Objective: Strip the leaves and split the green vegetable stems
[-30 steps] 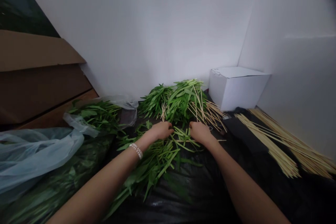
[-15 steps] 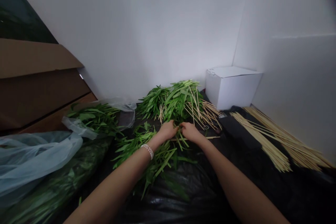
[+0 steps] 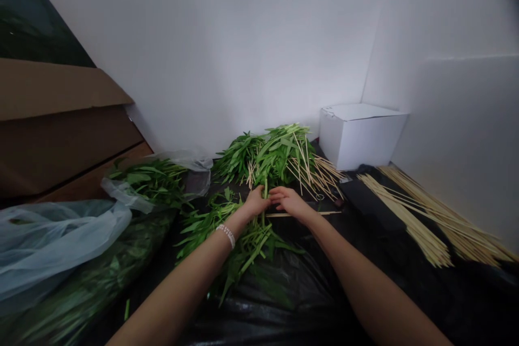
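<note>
My left hand (image 3: pixel 256 203) is closed on a small bunch of leafy green stems (image 3: pixel 265 188), which stands nearly upright between my two hands. My right hand (image 3: pixel 289 201) is beside it on the right, its fingers stretched toward the stems; whether the tips touch them is hard to make out. Below the hands lies a loose heap of leafy greens (image 3: pixel 255 240). A single thin wooden skewer (image 3: pixel 302 214) rests on the black plastic sheet (image 3: pixel 292 275) under my right hand. Just beyond is a pile of greens (image 3: pixel 275 157) with several wooden skewers (image 3: pixel 320 175) sticking out.
Long wooden skewers (image 3: pixel 421 230) lie on the right, partly over a black box-like object (image 3: pixel 371 208). A white box (image 3: pixel 360 138) stands against the wall. On the left are clear plastic bags (image 3: pixel 60 238) of greens and a brown cardboard box (image 3: pixel 60 130).
The bunch of stems has turned more upright in my left hand. My right hand's fingers have straightened and come slightly away from it. The camera view has shifted a little.
</note>
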A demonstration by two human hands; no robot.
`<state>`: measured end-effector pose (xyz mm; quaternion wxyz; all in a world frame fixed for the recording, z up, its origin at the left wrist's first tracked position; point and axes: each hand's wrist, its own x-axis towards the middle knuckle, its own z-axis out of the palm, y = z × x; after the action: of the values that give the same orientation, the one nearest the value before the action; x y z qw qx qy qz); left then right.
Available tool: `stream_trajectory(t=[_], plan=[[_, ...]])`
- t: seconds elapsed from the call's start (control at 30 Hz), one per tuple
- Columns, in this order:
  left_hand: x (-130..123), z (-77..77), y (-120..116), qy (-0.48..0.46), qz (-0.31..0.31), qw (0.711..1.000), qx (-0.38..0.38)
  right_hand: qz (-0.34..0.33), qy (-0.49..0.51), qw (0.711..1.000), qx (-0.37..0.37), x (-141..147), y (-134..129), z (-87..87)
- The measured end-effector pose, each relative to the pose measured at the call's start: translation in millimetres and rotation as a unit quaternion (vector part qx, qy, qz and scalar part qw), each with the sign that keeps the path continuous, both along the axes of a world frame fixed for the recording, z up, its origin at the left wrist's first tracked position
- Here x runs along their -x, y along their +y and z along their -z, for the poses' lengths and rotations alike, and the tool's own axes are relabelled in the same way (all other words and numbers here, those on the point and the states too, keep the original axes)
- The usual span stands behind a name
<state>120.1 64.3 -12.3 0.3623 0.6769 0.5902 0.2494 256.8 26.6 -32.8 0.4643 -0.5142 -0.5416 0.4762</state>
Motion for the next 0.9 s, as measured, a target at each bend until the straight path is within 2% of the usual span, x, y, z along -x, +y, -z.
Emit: stream_trajectory(t=[0.13,0.23,0.33,0.4,0.53,0.6,0.67,0.8,0.9], plan=[[-1,-7.2,2,-0.144,-0.031,0.986,0.075,0.063,-0.004,0.998,-0.031,-13,6,-1.1],[7,-24.2,2,-0.240,-0.029,0.963,0.116,0.089,-0.025,0.995,-0.043,-20,10,2.3],[20,-41.9,0,-0.317,-0.007,0.938,0.137,0.083,-0.057,0.994,-0.045,-20,11,8.7],[28,-50.0,-2,-0.400,0.011,0.905,0.148,0.064,-0.086,0.993,-0.048,-16,11,13.2],[39,-61.6,-6,-0.580,0.058,0.788,0.197,-0.005,-0.167,0.984,-0.067,-8,4,16.9],[44,-70.8,-8,-0.615,0.068,0.756,0.214,-0.040,-0.217,0.972,-0.085,-8,0,14.8],[53,-83.4,-13,-0.633,0.071,0.737,0.224,-0.069,-0.271,0.954,-0.107,-8,-4,10.5],[81,-111.1,-34,-0.652,0.081,0.718,0.227,-0.108,-0.377,0.910,-0.136,-10,-11,0.7],[107,-126.7,-59,-0.666,0.074,0.713,0.207,-0.111,-0.441,0.879,-0.141,-10,-15,-4.5]])
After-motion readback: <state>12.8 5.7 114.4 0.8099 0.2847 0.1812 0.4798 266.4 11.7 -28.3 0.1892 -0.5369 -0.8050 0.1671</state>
